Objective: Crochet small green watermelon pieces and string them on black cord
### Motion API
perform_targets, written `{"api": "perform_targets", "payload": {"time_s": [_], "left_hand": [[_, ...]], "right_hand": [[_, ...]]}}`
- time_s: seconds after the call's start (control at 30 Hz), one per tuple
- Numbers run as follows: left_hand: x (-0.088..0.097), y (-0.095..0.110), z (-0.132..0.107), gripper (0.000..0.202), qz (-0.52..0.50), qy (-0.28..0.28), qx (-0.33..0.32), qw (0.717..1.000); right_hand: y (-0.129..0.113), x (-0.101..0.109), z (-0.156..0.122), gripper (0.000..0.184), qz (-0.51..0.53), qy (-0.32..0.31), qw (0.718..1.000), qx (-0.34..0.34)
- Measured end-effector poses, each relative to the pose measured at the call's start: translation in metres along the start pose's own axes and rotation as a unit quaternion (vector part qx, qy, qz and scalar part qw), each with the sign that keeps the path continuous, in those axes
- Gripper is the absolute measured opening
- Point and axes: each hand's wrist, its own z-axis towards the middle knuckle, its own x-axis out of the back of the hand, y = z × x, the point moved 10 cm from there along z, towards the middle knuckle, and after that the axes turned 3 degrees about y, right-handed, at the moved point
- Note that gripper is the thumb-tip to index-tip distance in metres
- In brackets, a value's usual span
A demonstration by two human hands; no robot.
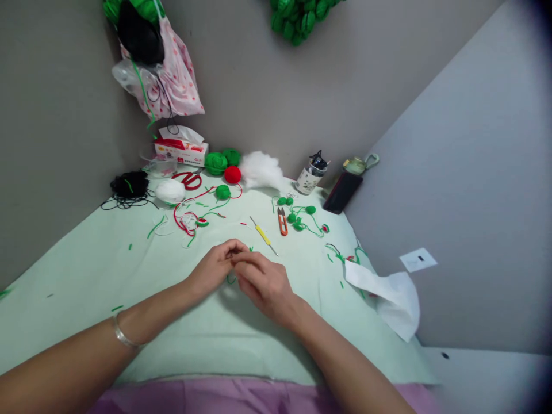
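Note:
Over the middle of the cloth-covered table, my left hand (218, 263) and my right hand (268, 286) meet, fingers curled in and pinched. Green yarn (232, 280) hangs in a small loop below them, and a green tip pokes out above; the rest of what they hold is hidden by the fingers. Just beyond lies a yellow-handled crochet hook (263, 234). Orange thread snips (282, 222) rest to its right, beside small green crocheted balls (297, 222) with trailing yarn. A small red, white and green crocheted piece (201, 222) lies to the left.
Along the back are black yarn (130, 184), white yarn (170, 191), red scissors (188, 180), a tissue box (183, 154), green yarn balls (216, 163), a red ball (232, 174), white stuffing (261, 171), a cup (309, 177) and a phone (343, 192). White paper (388, 293) lies right.

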Motion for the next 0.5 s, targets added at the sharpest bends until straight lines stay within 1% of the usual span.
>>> {"api": "perform_targets", "payload": {"time_s": [0.03,0.07,0.1,0.13,0.17,0.2,0.23,0.37,0.5], "left_hand": [[-0.002,0.003,-0.001,0.014,-0.007,-0.008,-0.007,1.000],[-0.004,0.006,-0.002,0.015,-0.013,-0.014,-0.014,1.000],[-0.005,0.009,-0.004,0.017,-0.019,-0.019,-0.021,0.999],[-0.006,0.011,-0.005,0.018,-0.023,-0.021,-0.027,0.999],[-0.006,0.013,-0.006,0.018,-0.021,-0.020,-0.031,0.999],[-0.005,0.014,-0.006,0.017,-0.017,-0.017,-0.032,0.999],[-0.004,0.014,-0.007,0.017,-0.011,-0.014,-0.032,0.999],[0.003,0.010,-0.006,0.020,-0.005,0.011,-0.017,1.000],[0.013,0.008,-0.003,0.024,-0.029,0.053,-0.004,0.998]], "right_hand": [[0.011,0.001,0.001,0.016,0.095,0.006,0.993,-0.067],[0.023,0.001,0.000,0.014,0.189,0.013,0.973,-0.131],[0.032,0.000,-0.001,0.014,0.272,0.020,0.944,-0.185],[0.038,0.000,-0.003,0.015,0.336,0.028,0.915,-0.224],[0.043,0.001,-0.004,0.017,0.377,0.033,0.891,-0.249],[0.045,0.003,-0.004,0.019,0.402,0.034,0.876,-0.264],[0.046,0.005,-0.004,0.020,0.412,0.033,0.869,-0.271],[0.045,0.007,-0.005,0.023,0.423,0.004,0.862,-0.278],[0.041,0.005,-0.007,0.023,0.462,-0.041,0.842,-0.276]]}}
